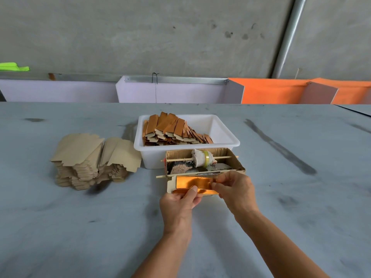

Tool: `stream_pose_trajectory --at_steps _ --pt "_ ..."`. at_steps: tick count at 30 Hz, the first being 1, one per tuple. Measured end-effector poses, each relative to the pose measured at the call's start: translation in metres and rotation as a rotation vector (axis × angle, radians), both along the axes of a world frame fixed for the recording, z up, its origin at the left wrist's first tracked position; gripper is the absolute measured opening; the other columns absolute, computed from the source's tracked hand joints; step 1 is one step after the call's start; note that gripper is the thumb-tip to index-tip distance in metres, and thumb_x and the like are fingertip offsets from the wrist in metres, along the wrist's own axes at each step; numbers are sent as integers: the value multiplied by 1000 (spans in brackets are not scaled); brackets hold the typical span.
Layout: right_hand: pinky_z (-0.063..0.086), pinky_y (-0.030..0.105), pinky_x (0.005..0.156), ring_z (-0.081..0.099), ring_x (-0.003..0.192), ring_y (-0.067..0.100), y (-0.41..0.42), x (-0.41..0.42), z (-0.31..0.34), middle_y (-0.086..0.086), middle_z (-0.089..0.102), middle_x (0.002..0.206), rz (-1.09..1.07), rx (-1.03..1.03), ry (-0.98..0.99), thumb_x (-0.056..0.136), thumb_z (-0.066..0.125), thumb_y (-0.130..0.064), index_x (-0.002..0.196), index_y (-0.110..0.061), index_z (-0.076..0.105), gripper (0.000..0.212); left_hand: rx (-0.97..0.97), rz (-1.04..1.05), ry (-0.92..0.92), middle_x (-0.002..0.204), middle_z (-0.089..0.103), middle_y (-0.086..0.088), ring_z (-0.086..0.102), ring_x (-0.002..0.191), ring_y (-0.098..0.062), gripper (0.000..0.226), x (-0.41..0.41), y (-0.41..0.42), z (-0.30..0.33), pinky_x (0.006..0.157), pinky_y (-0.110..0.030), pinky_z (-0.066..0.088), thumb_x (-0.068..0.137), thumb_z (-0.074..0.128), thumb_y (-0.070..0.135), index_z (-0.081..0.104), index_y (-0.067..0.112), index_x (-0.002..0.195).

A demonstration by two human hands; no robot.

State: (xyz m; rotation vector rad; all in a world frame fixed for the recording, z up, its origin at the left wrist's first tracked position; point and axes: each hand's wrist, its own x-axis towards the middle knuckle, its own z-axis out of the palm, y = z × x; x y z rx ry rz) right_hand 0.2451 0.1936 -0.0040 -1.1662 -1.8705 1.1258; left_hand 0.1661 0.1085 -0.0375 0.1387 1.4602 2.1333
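Note:
A small folded card piece with a shiny orange-gold face point(188, 184) is held just above the grey table, in front of a cardboard box. My left hand point(180, 205) grips its near edge, thumb on top of the gold face. My right hand point(234, 189) pinches its right end between thumb and fingers. The piece's right end is hidden behind my right fingers.
A cardboard box point(236, 164) with sticks through it carries a tape roll point(206, 157). Behind it a white tub point(224, 135) holds several folded gold pieces point(172, 129). A stack of flat brown card blanks point(92, 159) lies at left. Purple and orange partitions point(180, 91) line the table's back edge.

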Motion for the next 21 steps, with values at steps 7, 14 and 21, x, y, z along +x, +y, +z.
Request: stream_pose_trajectory --at_steps 7,14,21 --pt "39 14 44 48 45 4 -14 14 1 -2 57 52 100 -132 218 76 74 -2 66 -13 63 19 19 25 -50 72 71 -12 70 59 -21 8 2 -2 2 55 -21 56 76 72 -2 66 0 81" --pt "35 10 42 46 44 3 -39 24 -5 -5 60 52 230 -271 406 77 71 3 69 -16 69 20 79 -1 -27 59 69 -7 68 53 -16 6 12 -11 7 52 -22 55 81 63 -10 66 -5 82" --pt "36 11 42 45 44 3 -49 23 -6 -2 58 52 237 -302 416 78 68 6 75 -12 72 19 76 7 -40 69 66 -14 66 54 -16 6 18 -17 6 57 -27 58 81 62 -11 65 -9 86"
